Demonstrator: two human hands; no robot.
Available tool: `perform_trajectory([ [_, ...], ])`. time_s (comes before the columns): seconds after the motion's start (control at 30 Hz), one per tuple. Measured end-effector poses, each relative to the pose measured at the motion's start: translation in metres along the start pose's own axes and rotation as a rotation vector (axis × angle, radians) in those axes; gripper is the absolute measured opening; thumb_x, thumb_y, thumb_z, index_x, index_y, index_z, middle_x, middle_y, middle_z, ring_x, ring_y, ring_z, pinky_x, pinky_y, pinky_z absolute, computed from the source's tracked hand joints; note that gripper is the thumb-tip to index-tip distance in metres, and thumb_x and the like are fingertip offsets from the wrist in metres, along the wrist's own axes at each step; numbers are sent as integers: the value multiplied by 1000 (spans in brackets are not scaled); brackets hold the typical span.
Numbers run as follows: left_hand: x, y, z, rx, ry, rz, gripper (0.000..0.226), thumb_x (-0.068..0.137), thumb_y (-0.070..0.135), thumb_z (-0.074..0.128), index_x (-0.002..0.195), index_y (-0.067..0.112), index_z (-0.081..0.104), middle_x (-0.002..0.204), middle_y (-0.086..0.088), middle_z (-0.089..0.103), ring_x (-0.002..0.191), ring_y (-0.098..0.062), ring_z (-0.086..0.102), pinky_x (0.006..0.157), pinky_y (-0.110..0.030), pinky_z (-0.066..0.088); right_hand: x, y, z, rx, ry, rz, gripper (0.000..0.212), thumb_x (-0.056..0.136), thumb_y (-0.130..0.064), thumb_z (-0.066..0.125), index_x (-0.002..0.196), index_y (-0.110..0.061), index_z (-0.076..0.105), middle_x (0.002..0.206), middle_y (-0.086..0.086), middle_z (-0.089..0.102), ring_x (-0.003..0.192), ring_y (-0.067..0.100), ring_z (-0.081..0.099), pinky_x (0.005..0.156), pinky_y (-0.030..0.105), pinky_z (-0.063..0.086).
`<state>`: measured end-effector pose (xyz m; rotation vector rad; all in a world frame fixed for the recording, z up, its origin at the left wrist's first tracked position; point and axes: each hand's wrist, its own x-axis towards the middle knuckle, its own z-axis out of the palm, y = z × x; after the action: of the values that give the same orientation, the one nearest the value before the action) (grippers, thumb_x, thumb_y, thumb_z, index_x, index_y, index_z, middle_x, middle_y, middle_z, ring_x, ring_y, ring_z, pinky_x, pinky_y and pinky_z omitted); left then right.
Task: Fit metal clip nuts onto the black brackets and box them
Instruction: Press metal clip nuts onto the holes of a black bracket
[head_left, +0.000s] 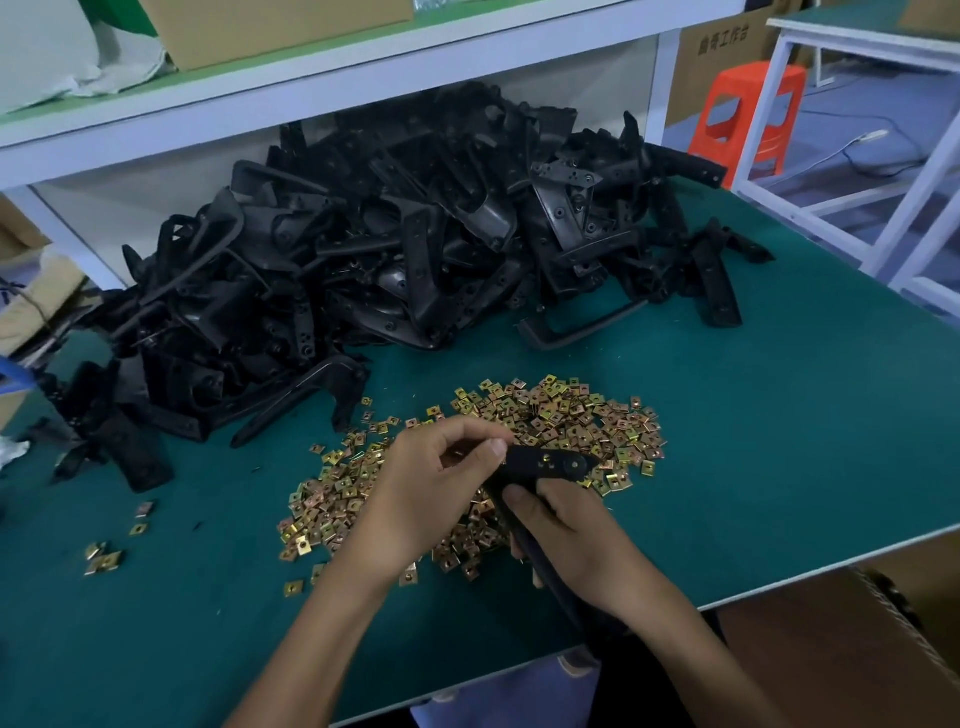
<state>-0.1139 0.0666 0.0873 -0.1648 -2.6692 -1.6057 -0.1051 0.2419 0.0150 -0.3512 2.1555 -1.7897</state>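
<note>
My right hand (571, 540) grips a long black bracket (545, 464) by its middle, the perforated end pointing up and right over the clip nuts. My left hand (436, 483) has its fingers curled, fingertips and thumb pressed against the bracket's upper end; whether a nut sits between them is hidden. A wide heap of brass-coloured clip nuts (550, 415) lies on the green table (779, 441) under and around both hands. A big pile of black brackets (374, 249) fills the back of the table.
A few stray clip nuts (106, 558) lie at the front left. A cardboard box (852, 639) stands below the table's right front edge. A white shelf (322, 88) overhangs the bracket pile. A red stool (748, 114) and a white frame stand to the right.
</note>
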Motion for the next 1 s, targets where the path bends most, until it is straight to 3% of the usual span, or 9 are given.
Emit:
perform_trajectory([
  [0.3, -10, -6, 2, 152, 47, 139, 11, 95, 32, 68, 103, 39, 72, 112, 25, 61, 118, -2, 55, 100, -22, 42, -1, -3, 1, 2, 29, 1, 28, 99, -54, 45, 80, -42, 60, 73, 4, 70, 47, 20, 62, 45, 30, 48],
  [0.4, -9, -7, 0, 117, -1, 140, 13, 97, 31, 66, 101, 41, 73, 112, 26, 63, 115, -1, 57, 95, -16, 44, -2, -1, 1, 0, 29, 9, 28, 99, -54, 45, 81, -39, 60, 72, 3, 70, 48, 19, 62, 46, 29, 48],
  [0.47, 0, -11, -10, 51, -86, 74, 16, 100, 34, 61, 102, 42, 75, 110, 26, 67, 106, 5, 61, 83, -8, 44, -3, 0, 2, -29, 39, 10, 29, 104, -50, 46, 81, -38, 60, 74, 2, 71, 48, 19, 64, 46, 28, 48],
  [0.53, 14, -22, -22, 127, -51, -3, 18, 102, 38, 55, 106, 42, 72, 105, 24, 70, 92, 10, 63, 72, -4, 43, -2, 0, 1, -49, 60, 29, 30, 105, -46, 48, 80, -32, 58, 75, 2, 72, 48, 19, 65, 45, 26, 48],
  [0.67, 47, -54, -41, 464, 187, -136, 18, 104, 26, 56, 112, 23, 72, 108, 10, 72, 97, -11, 66, 82, -26, 48, -1, 0, -1, -57, 57, 65, 32, 104, -43, 50, 83, -20, 57, 76, 1, 72, 49, 19, 66, 47, 27, 50],
  [0.9, 85, -68, -37, 715, 34, -175, 18, 101, 31, 59, 113, 29, 72, 111, 5, 73, 104, -20, 67, 92, -41, 55, -1, 2, 0, -40, 61, 49, 32, 105, -42, 50, 87, -17, 58, 74, 2, 71, 50, 19, 65, 50, 31, 52],
  [1.0, 92, -72, -37, 730, 7, -150, 10, 99, 32, 62, 102, 33, 71, 105, 7, 70, 99, -19, 66, 90, -40, 55, -1, 2, 0, -32, 57, 36, 30, 105, -44, 50, 86, -21, 58, 75, 2, 71, 51, 19, 66, 50, 33, 53],
])
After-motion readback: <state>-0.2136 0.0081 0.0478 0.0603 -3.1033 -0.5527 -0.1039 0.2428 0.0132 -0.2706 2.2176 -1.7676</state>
